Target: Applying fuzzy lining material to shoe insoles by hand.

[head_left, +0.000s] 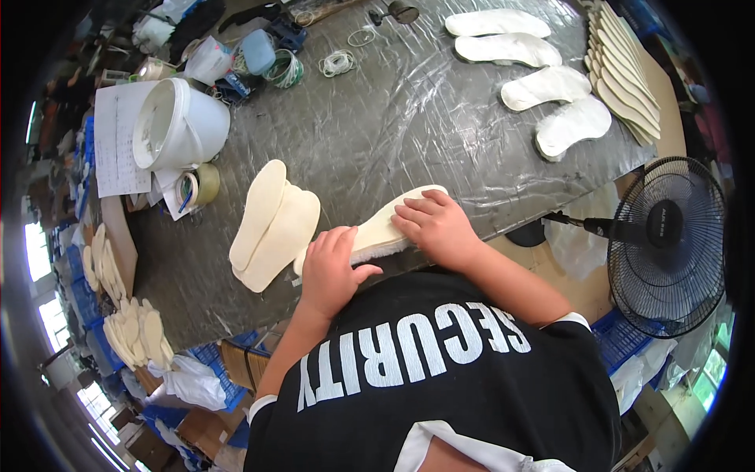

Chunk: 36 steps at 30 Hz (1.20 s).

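Observation:
A cream insole (377,230) with white fleece along its near side lies slanted at the table's front edge. My left hand (329,271) is closed across its left part, with fingertips reaching the far edge and the thumb on the near side. Over the right part, my right hand (436,228) has its fingers bent onto the cream face; its thumb is hidden. Both hands touch the same insole. Left of them, two or more plain cream insoles (271,228) overlap on the table.
White fleecy insoles (546,86) lie at the far right, beside a fanned stack of cream insoles (625,75). A white bucket (206,126) and tape roll (208,183) stand left on the dark plastic-covered table (377,141). A black fan (667,244) is close at right.

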{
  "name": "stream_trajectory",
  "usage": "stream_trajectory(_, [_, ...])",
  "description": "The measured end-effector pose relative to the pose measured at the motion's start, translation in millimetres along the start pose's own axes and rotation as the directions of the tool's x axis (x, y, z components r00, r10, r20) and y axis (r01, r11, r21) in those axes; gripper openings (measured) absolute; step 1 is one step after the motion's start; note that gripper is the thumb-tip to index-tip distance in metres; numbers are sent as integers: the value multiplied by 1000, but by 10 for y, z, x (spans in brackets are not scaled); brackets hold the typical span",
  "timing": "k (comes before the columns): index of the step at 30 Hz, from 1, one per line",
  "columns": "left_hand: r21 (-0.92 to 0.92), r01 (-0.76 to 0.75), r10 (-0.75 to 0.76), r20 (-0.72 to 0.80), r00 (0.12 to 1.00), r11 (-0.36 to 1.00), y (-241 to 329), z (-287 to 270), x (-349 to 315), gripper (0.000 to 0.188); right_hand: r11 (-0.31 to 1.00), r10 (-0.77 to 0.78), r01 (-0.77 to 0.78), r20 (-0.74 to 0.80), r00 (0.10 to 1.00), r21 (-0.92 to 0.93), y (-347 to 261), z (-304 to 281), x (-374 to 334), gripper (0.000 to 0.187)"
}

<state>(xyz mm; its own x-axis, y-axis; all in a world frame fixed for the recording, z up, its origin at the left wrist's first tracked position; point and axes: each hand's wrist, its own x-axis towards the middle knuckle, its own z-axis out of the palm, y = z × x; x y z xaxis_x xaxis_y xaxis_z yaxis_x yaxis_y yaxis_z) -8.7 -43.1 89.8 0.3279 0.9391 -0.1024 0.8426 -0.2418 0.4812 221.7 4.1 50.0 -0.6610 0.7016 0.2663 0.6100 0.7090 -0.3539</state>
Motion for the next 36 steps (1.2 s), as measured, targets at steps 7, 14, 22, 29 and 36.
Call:
stream_trajectory(7, [-41, 213, -171, 457, 873, 976, -168, -169, 179, 98, 997, -62, 66, -75, 995, 48, 89, 58, -22, 25])
stream_trajectory(14, [-174, 212, -140, 352, 926, 962, -244, 13, 195, 90, 999, -11, 18, -201, 980, 31, 239, 59, -84, 29])
stream_trajectory(22, [-3, -17, 16, -143, 990, 1000, -440, 541, 145, 68, 985, 165, -165, 11, 986, 58, 212, 238, -141, 48])
stream_trajectory(29, [144, 87, -45, -274, 961, 986, -406, 957, 256, 60, 988, 145, -149, -102, 984, -32, 50, 844, 430, 49])
stream_trajectory(36, [80, 172, -158, -158, 975, 982, -387, 1254, 336, 60, 963, 262, -257, 66, 963, -75, 181, 996, 330, 59])
